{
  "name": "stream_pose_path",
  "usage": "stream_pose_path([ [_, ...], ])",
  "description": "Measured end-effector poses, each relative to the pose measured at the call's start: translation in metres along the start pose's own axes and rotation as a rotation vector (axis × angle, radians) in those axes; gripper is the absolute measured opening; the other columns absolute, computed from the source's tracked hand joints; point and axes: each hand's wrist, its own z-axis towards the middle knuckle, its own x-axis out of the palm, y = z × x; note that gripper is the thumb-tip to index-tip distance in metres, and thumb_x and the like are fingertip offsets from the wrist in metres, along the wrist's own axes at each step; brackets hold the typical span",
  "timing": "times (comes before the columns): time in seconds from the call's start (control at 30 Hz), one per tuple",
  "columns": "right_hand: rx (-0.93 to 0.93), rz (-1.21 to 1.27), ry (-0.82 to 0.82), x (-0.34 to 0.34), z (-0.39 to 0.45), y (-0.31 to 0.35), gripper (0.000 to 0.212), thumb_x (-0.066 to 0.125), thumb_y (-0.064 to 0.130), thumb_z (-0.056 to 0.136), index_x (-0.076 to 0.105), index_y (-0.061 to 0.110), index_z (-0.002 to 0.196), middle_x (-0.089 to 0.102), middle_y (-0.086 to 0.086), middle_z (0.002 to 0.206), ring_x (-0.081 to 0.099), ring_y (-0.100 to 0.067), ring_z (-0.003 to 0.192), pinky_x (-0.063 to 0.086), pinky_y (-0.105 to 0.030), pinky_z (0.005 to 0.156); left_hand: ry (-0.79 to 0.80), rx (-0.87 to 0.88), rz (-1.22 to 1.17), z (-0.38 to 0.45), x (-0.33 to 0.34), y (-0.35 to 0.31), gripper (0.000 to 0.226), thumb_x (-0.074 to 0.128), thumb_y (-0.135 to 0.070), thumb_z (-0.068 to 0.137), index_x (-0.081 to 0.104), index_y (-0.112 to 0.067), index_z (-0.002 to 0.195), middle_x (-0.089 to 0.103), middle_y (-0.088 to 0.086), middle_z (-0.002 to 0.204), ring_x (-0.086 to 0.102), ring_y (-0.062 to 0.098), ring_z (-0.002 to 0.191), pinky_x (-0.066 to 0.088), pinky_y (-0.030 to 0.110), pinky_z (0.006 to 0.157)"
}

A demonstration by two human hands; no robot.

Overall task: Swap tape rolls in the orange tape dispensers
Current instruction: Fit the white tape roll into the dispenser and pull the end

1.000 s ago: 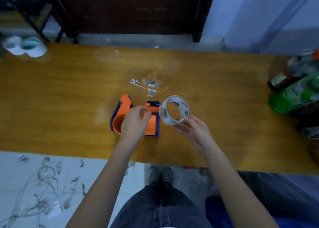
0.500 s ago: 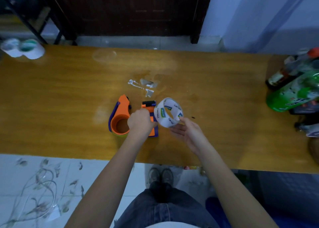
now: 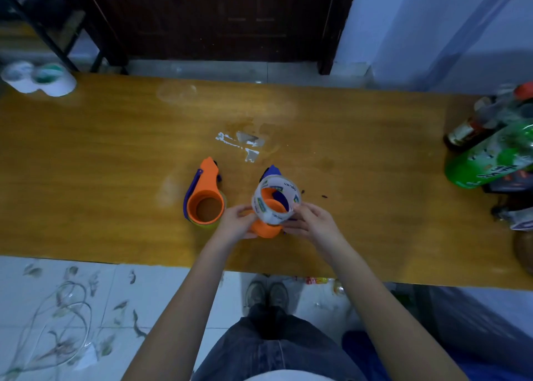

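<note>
Two orange and purple tape dispensers are on the wooden table point(image 3: 115, 155). One dispenser point(image 3: 205, 196) lies on its side at centre left, its round hub empty, with a yellowish roll partly hidden under it. My left hand point(image 3: 237, 222) grips the second dispenser point(image 3: 266, 228), lifted and tilted. My right hand point(image 3: 313, 222) holds a clear tape roll point(image 3: 275, 199) with a printed white core, which sits around the top of that dispenser's orange hub.
Torn tape scraps point(image 3: 242, 145) stick to the table behind the dispensers. Two white tape rolls point(image 3: 37, 78) sit at the far left corner. Bottles, one green point(image 3: 493, 155), crowd the right end. The table's near edge runs just below my wrists.
My left hand has lifted the second dispenser off the table and shifted it right. My right hand has brought the clear roll down over its hub.
</note>
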Motion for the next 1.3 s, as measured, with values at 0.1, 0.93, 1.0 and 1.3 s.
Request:
stream_pose_path([
  [0.1,0.006,-0.059,-0.006,-0.001,-0.001,-0.002,0.015,0.05,0.018,0.096,0.059,0.007,0.101,0.066,-0.011,0.087,0.066,-0.022,0.077,0.059,-0.025,0.066,0.029,-0.074,-0.124,0.0,-0.003,0.005,0.042,0.06,-0.02,0.091,0.05,-0.006,0.13,0.062,0.019,0.111,0.065,0.028,0.086,0.057,0.035,0.072],
  [0.93,-0.3,-1.113,-0.221,0.011,0.002,-0.011,0.025,0.044,0.025,0.096,0.056,0.009,0.112,0.065,-0.008,0.099,0.062,-0.022,0.082,0.054,-0.038,0.074,0.116,-0.123,-0.166,0.011,0.004,0.012,0.043,0.064,-0.037,0.086,0.055,-0.012,0.12,0.06,0.011,0.121,0.063,0.029,0.106,0.054,0.042,0.09],
  [1.0,-0.328,-1.158,-0.27,0.013,0.002,-0.013,0.025,0.044,0.023,0.096,0.055,0.008,0.113,0.059,-0.01,0.106,0.061,-0.025,0.087,0.053,-0.04,0.078,0.101,-0.125,-0.166,0.011,0.006,0.012,0.044,0.064,-0.036,0.086,0.054,-0.011,0.12,0.06,0.011,0.119,0.064,0.029,0.105,0.055,0.042,0.089],
  [1.3,-0.407,-1.248,-0.355,0.013,0.004,-0.008,0.029,0.045,0.011,0.092,0.054,0.008,0.119,0.056,-0.011,0.111,0.061,-0.027,0.088,0.051,-0.034,0.071,0.104,-0.125,-0.175,0.014,0.01,0.011,0.06,0.069,-0.041,0.08,0.049,-0.011,0.128,0.062,0.011,0.12,0.064,0.027,0.104,0.055,0.043,0.087],
])
